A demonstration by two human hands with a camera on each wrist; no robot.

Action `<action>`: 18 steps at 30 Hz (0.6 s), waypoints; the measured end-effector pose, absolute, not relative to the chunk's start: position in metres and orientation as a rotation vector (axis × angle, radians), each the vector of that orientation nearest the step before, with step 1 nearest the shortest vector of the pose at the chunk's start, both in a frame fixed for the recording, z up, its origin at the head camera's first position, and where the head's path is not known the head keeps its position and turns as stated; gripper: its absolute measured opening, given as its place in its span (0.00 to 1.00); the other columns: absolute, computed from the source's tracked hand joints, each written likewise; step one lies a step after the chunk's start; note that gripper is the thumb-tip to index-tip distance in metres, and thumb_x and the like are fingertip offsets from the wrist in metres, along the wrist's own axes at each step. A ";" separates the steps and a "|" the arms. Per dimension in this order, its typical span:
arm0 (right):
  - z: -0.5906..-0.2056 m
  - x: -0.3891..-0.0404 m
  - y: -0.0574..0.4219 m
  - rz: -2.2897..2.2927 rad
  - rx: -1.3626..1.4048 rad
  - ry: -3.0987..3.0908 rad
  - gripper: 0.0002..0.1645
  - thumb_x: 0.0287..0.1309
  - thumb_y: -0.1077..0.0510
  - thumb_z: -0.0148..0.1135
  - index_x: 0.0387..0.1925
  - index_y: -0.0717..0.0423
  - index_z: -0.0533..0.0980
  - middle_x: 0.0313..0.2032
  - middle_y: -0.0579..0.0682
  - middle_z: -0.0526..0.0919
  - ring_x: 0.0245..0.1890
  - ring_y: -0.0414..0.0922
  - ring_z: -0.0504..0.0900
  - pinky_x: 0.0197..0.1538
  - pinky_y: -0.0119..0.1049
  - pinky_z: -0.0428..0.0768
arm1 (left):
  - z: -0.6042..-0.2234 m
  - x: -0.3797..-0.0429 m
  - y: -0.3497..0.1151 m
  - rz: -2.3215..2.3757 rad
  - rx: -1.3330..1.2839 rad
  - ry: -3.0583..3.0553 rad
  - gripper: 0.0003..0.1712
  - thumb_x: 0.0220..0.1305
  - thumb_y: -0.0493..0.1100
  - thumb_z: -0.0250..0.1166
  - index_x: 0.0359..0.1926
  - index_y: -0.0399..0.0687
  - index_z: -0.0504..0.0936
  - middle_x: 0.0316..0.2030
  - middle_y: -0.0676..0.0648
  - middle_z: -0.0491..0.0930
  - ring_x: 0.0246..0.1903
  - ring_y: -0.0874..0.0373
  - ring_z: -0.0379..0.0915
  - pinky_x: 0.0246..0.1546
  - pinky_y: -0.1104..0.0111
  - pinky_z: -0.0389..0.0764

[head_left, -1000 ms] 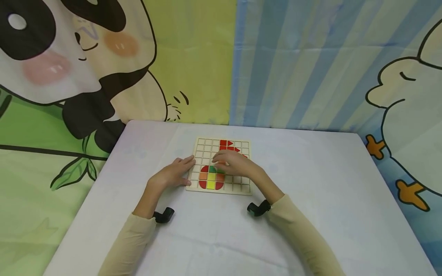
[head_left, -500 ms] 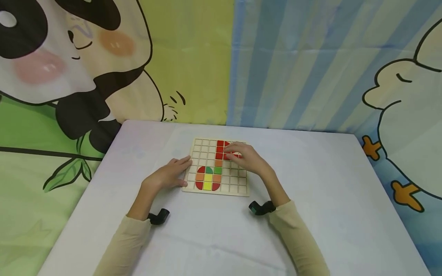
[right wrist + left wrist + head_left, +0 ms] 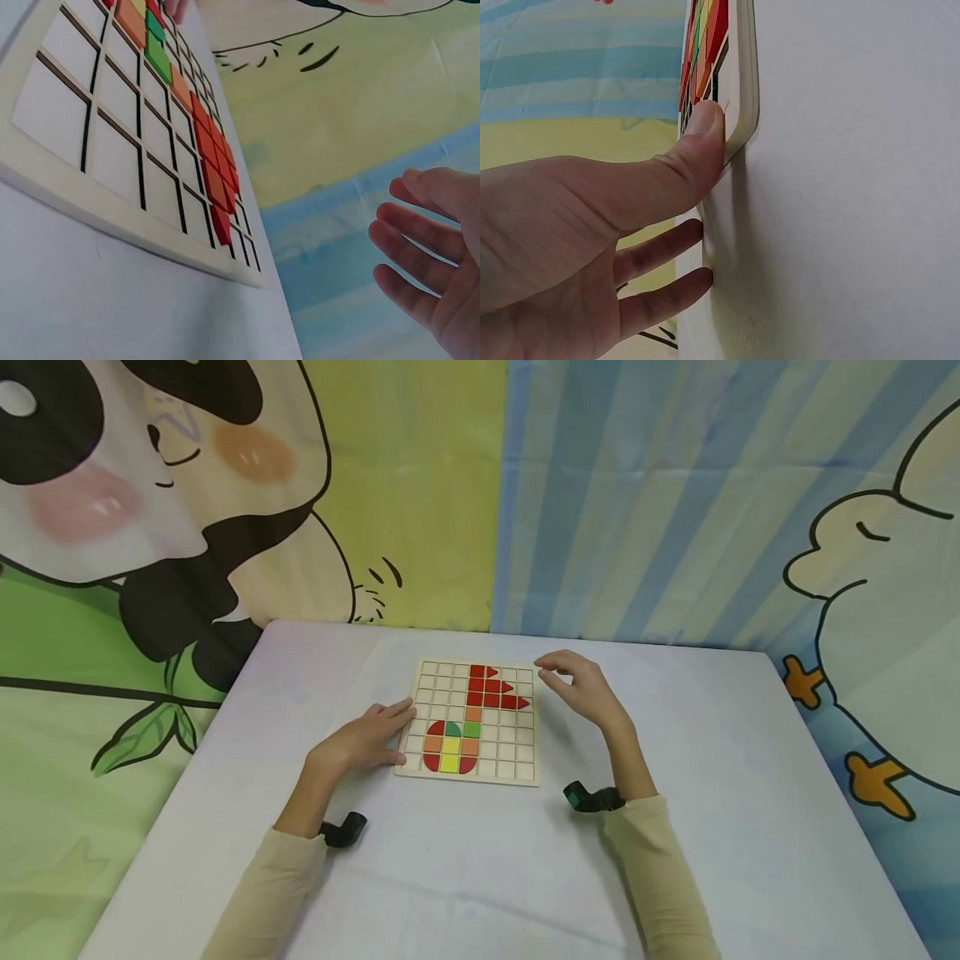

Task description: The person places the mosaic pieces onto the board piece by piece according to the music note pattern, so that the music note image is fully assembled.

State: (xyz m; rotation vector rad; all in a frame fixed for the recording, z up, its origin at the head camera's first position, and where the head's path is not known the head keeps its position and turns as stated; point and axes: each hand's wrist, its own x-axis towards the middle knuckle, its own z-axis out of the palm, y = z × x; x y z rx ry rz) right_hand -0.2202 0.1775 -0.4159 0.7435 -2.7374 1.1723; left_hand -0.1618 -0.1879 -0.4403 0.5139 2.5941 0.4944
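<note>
A wooden grid board (image 3: 510, 759) lies on the table with coloured tiles in its cells. Red tiles (image 3: 484, 687), some ending in triangles, form stepped rows at the top right. An orange tile (image 3: 474, 714) and a green tile (image 3: 471, 728) lead down to a rounded patch of red, orange, green and yellow. My left hand (image 3: 364, 739) rests at the board's left edge, its thumb (image 3: 686, 169) touching the near corner and its fingers extended. Raised beyond the right edge, my right hand (image 3: 583, 685) has loosely bent fingers (image 3: 420, 244) and holds nothing.
A white cloth covers the table (image 3: 675, 827). Behind it hangs a printed backdrop (image 3: 420, 493) with a panda and a white bird. Each wrist carries a small black camera, one on the left (image 3: 345, 830) and one on the right (image 3: 592, 797).
My right hand has moved from over the middle of the board to the right, off its edge, uncovering the tiles. The left hand stays at the left edge; the view has shifted slightly.
</note>
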 end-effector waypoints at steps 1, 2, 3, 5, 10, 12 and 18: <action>-0.415 -0.221 0.180 1.159 0.725 -2.738 0.17 0.66 0.57 0.59 0.53 0.60 0.79 0.53 0.57 0.81 0.54 0.53 0.79 0.57 0.53 0.78 | -0.441 -0.162 -0.188 0.488 0.536 2.595 0.48 0.60 0.49 0.68 0.76 0.49 0.53 0.77 0.47 0.47 0.69 0.46 0.54 0.62 0.50 0.71; -0.414 -0.221 0.182 1.142 0.708 -2.741 0.17 0.66 0.56 0.58 0.53 0.60 0.79 0.53 0.57 0.81 0.53 0.54 0.79 0.56 0.54 0.78 | -0.441 -0.163 -0.189 0.496 0.542 2.591 0.45 0.63 0.49 0.66 0.76 0.49 0.53 0.77 0.47 0.47 0.69 0.46 0.54 0.63 0.50 0.70; -0.414 -0.221 0.184 1.127 0.685 -2.744 0.17 0.67 0.56 0.58 0.53 0.60 0.79 0.53 0.57 0.81 0.53 0.54 0.79 0.55 0.54 0.78 | -0.441 -0.164 -0.190 0.512 0.554 2.589 0.42 0.66 0.48 0.63 0.75 0.48 0.54 0.77 0.46 0.48 0.70 0.45 0.54 0.64 0.49 0.68; -0.412 -0.222 0.187 1.094 0.643 -2.752 0.18 0.66 0.56 0.59 0.54 0.60 0.78 0.54 0.58 0.80 0.53 0.55 0.79 0.54 0.55 0.78 | -0.440 -0.166 -0.193 0.592 0.549 2.581 0.36 0.71 0.46 0.57 0.75 0.47 0.54 0.77 0.44 0.49 0.73 0.43 0.51 0.68 0.47 0.63; -0.410 -0.221 0.192 1.046 0.529 -2.774 0.22 0.66 0.56 0.59 0.58 0.59 0.75 0.59 0.59 0.77 0.56 0.56 0.77 0.55 0.55 0.77 | -0.438 -0.171 -0.197 0.801 0.452 2.696 0.30 0.76 0.50 0.46 0.75 0.51 0.56 0.76 0.46 0.52 0.75 0.44 0.46 0.73 0.46 0.51; -0.411 -0.222 0.192 1.040 0.516 -2.776 0.23 0.66 0.55 0.59 0.60 0.59 0.74 0.60 0.60 0.76 0.56 0.56 0.76 0.56 0.55 0.76 | -0.436 -0.173 -0.197 0.805 0.418 2.809 0.30 0.76 0.54 0.45 0.75 0.56 0.57 0.76 0.48 0.52 0.76 0.45 0.45 0.73 0.45 0.51; -0.413 -0.222 0.188 1.024 0.489 -2.797 0.26 0.66 0.53 0.59 0.63 0.57 0.72 0.62 0.58 0.74 0.58 0.56 0.75 0.58 0.56 0.75 | -0.433 -0.178 -0.196 0.795 0.382 3.063 0.37 0.73 0.66 0.41 0.76 0.55 0.54 0.77 0.46 0.49 0.76 0.41 0.40 0.72 0.40 0.46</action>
